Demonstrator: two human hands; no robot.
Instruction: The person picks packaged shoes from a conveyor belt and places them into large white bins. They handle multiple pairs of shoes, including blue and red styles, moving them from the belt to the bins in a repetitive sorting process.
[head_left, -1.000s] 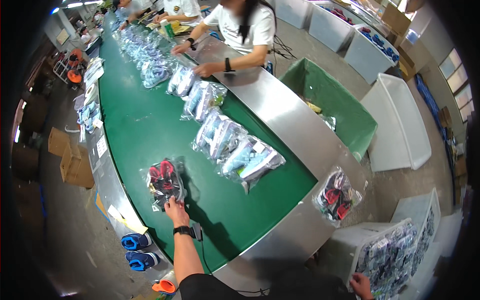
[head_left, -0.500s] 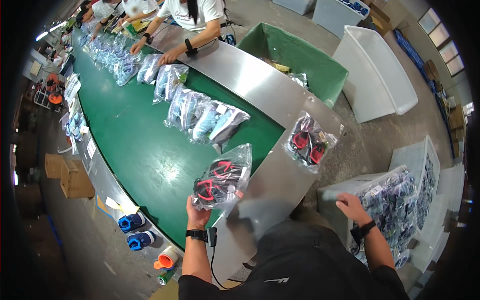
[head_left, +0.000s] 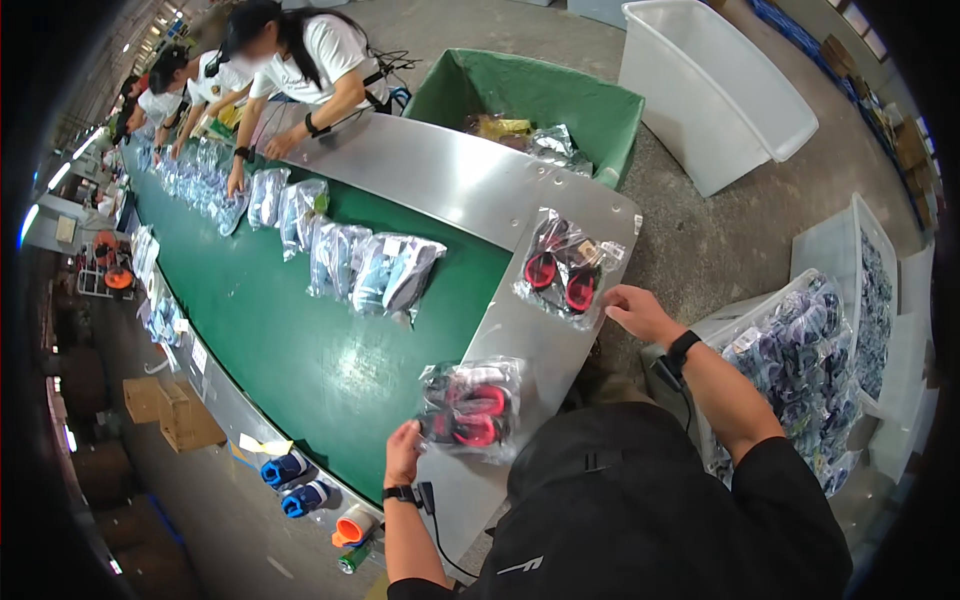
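Factory packing line — green conveyor belt (head_left: 300, 340), bagged shoes (head_left: 385, 272)

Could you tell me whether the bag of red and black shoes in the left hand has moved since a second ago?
Yes. The bag in the left hand has come off the green belt onto the steel end plate, toward the person.

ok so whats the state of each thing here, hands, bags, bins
left hand: gripping the near bag's edge
near bag of red shoes: sealed, flat on the metal ledge
right hand: touching the far bag
far bag of red shoes: sealed, lying flat
green bin: open, few bags inside
white tub: open, empty
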